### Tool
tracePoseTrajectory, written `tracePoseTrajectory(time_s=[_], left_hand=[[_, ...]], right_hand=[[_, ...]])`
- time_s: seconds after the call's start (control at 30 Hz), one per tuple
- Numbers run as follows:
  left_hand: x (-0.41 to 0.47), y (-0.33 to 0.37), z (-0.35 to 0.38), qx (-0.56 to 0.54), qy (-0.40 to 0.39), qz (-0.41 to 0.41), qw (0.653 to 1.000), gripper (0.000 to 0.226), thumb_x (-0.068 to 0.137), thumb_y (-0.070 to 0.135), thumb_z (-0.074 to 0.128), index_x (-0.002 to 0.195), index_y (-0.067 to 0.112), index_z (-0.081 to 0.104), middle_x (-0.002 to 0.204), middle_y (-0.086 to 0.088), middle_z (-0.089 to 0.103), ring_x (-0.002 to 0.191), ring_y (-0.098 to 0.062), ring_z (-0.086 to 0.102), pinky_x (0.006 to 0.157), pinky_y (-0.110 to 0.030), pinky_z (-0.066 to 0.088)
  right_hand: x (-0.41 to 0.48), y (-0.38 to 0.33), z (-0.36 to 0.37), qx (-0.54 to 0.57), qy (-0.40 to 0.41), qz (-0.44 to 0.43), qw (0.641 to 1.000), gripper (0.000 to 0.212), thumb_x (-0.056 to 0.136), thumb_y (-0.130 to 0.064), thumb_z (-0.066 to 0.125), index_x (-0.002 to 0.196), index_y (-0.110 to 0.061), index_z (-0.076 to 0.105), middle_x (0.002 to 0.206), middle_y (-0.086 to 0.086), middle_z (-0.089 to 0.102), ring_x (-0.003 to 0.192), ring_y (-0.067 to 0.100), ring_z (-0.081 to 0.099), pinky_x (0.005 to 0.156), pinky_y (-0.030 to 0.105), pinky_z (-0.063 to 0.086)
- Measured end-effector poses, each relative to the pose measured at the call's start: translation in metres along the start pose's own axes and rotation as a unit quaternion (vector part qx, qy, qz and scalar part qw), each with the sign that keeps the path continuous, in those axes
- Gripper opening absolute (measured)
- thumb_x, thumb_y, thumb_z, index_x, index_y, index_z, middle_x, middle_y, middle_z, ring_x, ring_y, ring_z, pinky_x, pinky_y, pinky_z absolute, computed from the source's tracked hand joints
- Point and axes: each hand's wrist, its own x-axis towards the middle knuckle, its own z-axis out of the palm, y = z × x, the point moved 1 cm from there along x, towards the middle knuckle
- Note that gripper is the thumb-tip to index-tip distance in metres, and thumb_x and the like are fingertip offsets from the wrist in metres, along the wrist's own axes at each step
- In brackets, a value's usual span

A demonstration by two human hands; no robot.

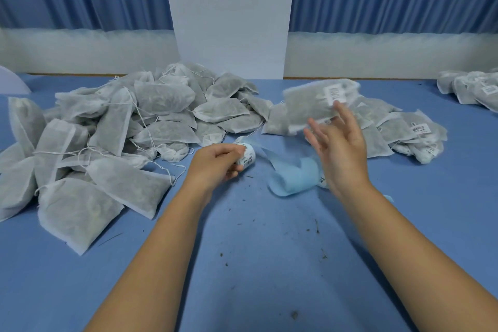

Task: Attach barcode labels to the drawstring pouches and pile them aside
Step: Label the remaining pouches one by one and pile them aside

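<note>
Head view, my notes. Left hand [218,162] is near the middle of the blue tabletop [256,277], fingers curled round a small white label roll [246,156] and gripping it close to the surface. A pale blue backing strip [293,176] runs from the roll toward the right and lies crumpled by the right wrist.

Right hand [342,151] is raised, fingers spread and released. One pouch [310,105] is just past its fingertips, off the surface and blurred, with a barcode label [334,93] near its upper right. I cannot tell whether a fingertip touches it.

Unlabelled heap [121,137] fills the left side up to the far edge. Labelled pile [404,132] lies right of centre, toward the far edge. A second labelled stack [469,89] sits at the far right corner. Dark crumbs [318,226] dot the near middle.
</note>
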Motion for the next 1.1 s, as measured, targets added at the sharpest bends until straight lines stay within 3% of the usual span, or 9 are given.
tracePoseTrajectory(time_s=[0.1,0.23,0.47,0.57,0.67,0.77,0.9,1.0,1.1], left_hand=[[0.002,0.001,-0.001,-0.022,0.011,0.028,0.999,0.017,0.091,0.004,0.068,0.086,0.018,0.075,0.066,0.008,0.072,0.053,-0.003,0.063,0.055,-0.014,0.052],[0.004,0.001,-0.002,-0.024,0.023,0.055,0.998,0.020,0.090,0.002,0.068,0.084,0.020,0.076,0.066,0.009,0.072,0.055,-0.002,0.062,0.056,-0.013,0.051],[0.008,0.004,-0.011,-0.067,0.078,0.121,0.987,0.026,0.092,-0.002,0.062,0.083,0.020,0.073,0.071,0.010,0.073,0.065,-0.004,0.066,0.069,-0.016,0.055],[0.010,0.004,-0.013,-0.062,0.102,0.123,0.985,0.023,0.091,0.002,0.064,0.081,0.021,0.072,0.075,0.008,0.073,0.072,-0.008,0.069,0.076,-0.024,0.056],[0.007,0.004,-0.008,-0.077,0.060,0.103,0.990,0.011,0.090,0.017,0.068,0.081,0.023,0.071,0.079,0.007,0.072,0.086,-0.012,0.074,0.080,-0.030,0.059],[0.003,0.007,0.000,-0.112,0.023,0.083,0.990,0.004,0.092,0.020,0.067,0.092,0.019,0.070,0.087,0.005,0.072,0.086,-0.016,0.075,0.066,-0.027,0.059],[0.004,0.014,-0.002,-0.282,-0.040,0.019,0.958,0.037,0.096,0.021,0.039,0.120,0.005,0.062,0.123,-0.016,0.066,0.092,-0.034,0.073,0.068,-0.036,0.058],[0.005,0.015,-0.003,-0.319,-0.053,0.008,0.946,0.054,0.087,0.048,0.061,0.122,0.007,0.061,0.129,-0.019,0.064,0.095,-0.035,0.073,0.067,-0.036,0.060],[0.007,0.014,0.001,-0.264,-0.014,0.047,0.963,0.034,0.086,0.022,0.073,0.116,0.010,0.063,0.119,-0.017,0.069,0.090,-0.028,0.075,0.067,-0.030,0.060]], right_hand=[[0.002,0.010,-0.004,-0.170,-0.038,0.028,0.984,0.037,0.093,0.002,0.056,0.107,-0.031,0.067,0.129,0.002,0.058,0.100,0.014,0.065,0.086,0.028,0.058],[-0.004,0.031,-0.005,-0.460,-0.119,-0.026,0.880,0.024,0.095,-0.008,0.052,0.102,-0.025,0.068,0.108,-0.009,0.067,0.104,0.008,0.060,0.087,0.013,0.043],[-0.012,0.030,-0.007,-0.664,-0.282,-0.049,0.691,0.024,0.095,-0.027,0.049,0.071,-0.026,0.053,0.074,-0.010,0.053,0.073,0.015,0.050,0.059,0.027,0.035],[-0.026,0.029,0.004,-0.605,-0.358,-0.048,0.709,0.010,0.093,-0.025,0.053,0.089,-0.021,0.062,0.082,-0.007,0.059,0.069,0.008,0.050,0.067,0.027,0.040],[-0.043,0.034,0.013,-0.571,-0.424,-0.042,0.701,0.024,0.090,-0.021,0.058,0.113,-0.020,0.064,0.098,-0.011,0.061,0.075,0.000,0.054,0.075,0.018,0.045],[-0.056,0.039,0.021,-0.575,-0.468,-0.073,0.667,0.008,0.089,-0.025,0.058,0.093,-0.017,0.059,0.087,-0.008,0.057,0.074,0.002,0.052,0.066,0.021,0.041],[-0.059,0.041,0.023,-0.568,-0.469,-0.105,0.669,0.006,0.092,-0.021,0.057,0.087,-0.019,0.058,0.081,-0.004,0.055,0.073,0.008,0.047,0.069,0.024,0.041],[-0.054,0.042,0.019,-0.583,-0.446,-0.108,0.670,0.012,0.092,-0.022,0.059,0.101,-0.018,0.067,0.082,-0.005,0.057,0.074,0.002,0.047,0.074,0.023,0.042],[-0.052,0.044,0.016,-0.582,-0.445,-0.106,0.672,0.014,0.090,-0.023,0.063,0.102,-0.020,0.069,0.083,-0.005,0.058,0.074,-0.002,0.048,0.073,0.021,0.041]])
